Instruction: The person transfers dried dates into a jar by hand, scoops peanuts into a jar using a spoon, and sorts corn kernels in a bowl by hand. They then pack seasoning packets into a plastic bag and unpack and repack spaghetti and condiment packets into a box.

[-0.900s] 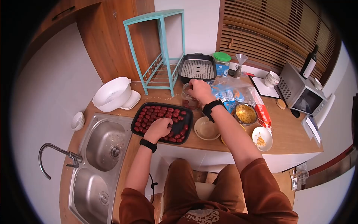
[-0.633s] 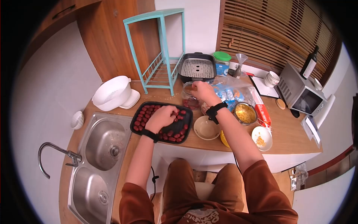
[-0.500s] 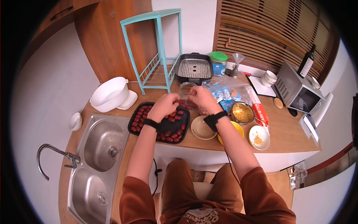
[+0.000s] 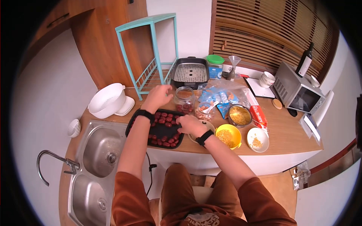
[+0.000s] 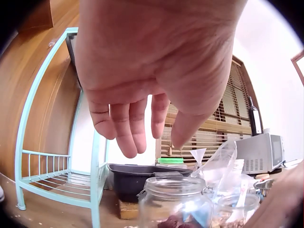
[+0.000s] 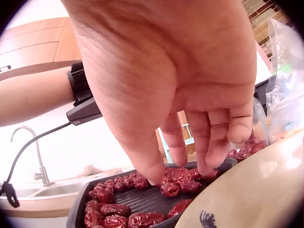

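Red dates [image 4: 162,119] lie in a black ridged tray [image 4: 128,132], with bare patches in its middle. Over the tray's right edge is my right hand [image 4: 191,126]; its fingers reach down at the dates, thumb apart, and no date shows in its grasp. My left hand [image 4: 159,98] hovers behind the tray, left of a glass jar [image 4: 184,94]. In the left wrist view its fingers hang loose with nothing between them. Several dates sit in the bottom of that jar. A beige bowl [image 6: 266,185] stands partly under my right hand and wrist.
A jar of nuts [image 4: 205,112] with a white spoon, a yellow bowl [image 4: 237,141], a metal bowl [image 4: 240,115] and a white bowl [image 4: 264,147] stand to the right. Behind are a black pan [image 4: 191,71] and turquoise rack [image 4: 154,45]. A sink [image 4: 100,148] lies left.
My right hand has moved from the date jar's mouth down to the tray. My left hand has risen from the dates in the tray to beside the jar. Fewer dates lie mid-tray.
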Demonstrator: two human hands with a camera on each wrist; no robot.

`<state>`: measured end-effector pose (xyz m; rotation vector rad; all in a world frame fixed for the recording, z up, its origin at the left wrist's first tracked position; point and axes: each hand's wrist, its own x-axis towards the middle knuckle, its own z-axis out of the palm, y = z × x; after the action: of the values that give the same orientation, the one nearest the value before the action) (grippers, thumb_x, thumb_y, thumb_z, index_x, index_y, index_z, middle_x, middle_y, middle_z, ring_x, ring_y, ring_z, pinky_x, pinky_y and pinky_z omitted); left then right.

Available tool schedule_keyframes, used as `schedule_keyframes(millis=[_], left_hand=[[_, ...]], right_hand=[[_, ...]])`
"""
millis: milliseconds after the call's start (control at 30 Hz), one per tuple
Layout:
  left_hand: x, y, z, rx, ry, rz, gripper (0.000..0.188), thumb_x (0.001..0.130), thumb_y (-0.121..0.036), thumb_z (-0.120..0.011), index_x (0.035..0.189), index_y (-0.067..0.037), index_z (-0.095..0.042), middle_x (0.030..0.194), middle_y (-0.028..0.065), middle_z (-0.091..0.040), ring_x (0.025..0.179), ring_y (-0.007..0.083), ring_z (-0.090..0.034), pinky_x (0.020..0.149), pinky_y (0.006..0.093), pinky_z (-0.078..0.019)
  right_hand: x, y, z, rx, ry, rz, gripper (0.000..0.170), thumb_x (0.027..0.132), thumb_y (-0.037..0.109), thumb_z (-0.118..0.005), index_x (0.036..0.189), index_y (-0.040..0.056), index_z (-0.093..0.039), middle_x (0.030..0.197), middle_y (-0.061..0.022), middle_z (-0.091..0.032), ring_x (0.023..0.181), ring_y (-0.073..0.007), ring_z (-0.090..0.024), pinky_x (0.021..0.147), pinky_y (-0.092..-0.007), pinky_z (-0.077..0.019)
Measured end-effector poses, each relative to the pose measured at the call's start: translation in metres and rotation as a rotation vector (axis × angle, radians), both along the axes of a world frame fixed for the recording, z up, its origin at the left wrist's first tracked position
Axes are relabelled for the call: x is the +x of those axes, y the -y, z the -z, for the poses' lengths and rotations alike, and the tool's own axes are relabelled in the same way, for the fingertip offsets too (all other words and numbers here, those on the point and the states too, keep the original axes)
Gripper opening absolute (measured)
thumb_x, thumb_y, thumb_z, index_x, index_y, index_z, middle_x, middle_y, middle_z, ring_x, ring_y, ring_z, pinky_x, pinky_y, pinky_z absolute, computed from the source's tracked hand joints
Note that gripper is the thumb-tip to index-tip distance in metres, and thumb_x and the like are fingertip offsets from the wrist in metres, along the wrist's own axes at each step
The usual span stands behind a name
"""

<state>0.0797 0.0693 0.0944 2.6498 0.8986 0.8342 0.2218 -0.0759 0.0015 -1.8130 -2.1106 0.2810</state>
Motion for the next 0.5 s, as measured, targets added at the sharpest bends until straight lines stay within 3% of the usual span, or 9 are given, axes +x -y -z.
schedule_keyframes(millis=[133, 200, 400, 500], left_hand=[[-0.039, 0.026, 0.025, -0.162, -0.302, 0.071, 0.031, 0.079, -0.020, -0.074, 0.105, -0.005, -0.071, 0.094, 0.0191, -0.072, 0.093, 0.0372, -0.069, 0.082, 0.0462, -0.0548], [-0.052, 0.039, 0.055, -0.191, -0.334, 0.164, 0.029, 0.076, -0.016, -0.073, 0.103, -0.004, -0.071, 0.088, 0.0175, -0.072, 0.083, 0.0378, -0.069, 0.074, 0.0447, -0.0546], [-0.067, 0.071, 0.076, -0.267, -0.637, 0.155, 0.032, 0.073, -0.013, -0.073, 0.104, -0.007, -0.073, 0.094, 0.0214, -0.072, 0.094, 0.0377, -0.069, 0.085, 0.0475, -0.0551], [-0.069, 0.070, 0.088, -0.182, -0.585, 0.201, 0.030, 0.074, -0.012, -0.073, 0.103, -0.005, -0.074, 0.090, 0.0216, -0.072, 0.090, 0.0377, -0.070, 0.083, 0.0464, -0.0550]], right_hand=[[-0.013, -0.007, 0.010, 0.008, 0.171, -0.027, 0.026, 0.073, 0.016, -0.076, 0.097, 0.0055, -0.073, 0.095, -0.0161, -0.074, 0.104, -0.0367, -0.067, 0.087, -0.0469, -0.0560], [-0.019, -0.008, 0.010, -0.020, 0.211, -0.029, 0.023, 0.074, 0.015, -0.074, 0.095, 0.0064, -0.074, 0.094, -0.0136, -0.075, 0.105, -0.0354, -0.066, 0.086, -0.0447, -0.0561], [-0.020, -0.015, 0.028, -0.041, 0.312, -0.044, 0.019, 0.076, 0.019, -0.073, 0.092, 0.0089, -0.075, 0.094, -0.0131, -0.074, 0.100, -0.0322, -0.066, 0.086, -0.0442, -0.0520], [-0.016, -0.018, 0.027, 0.021, 0.289, -0.080, 0.021, 0.074, 0.021, -0.075, 0.092, 0.0087, -0.075, 0.093, -0.0123, -0.074, 0.101, -0.0317, -0.066, 0.088, -0.0450, -0.0504]])
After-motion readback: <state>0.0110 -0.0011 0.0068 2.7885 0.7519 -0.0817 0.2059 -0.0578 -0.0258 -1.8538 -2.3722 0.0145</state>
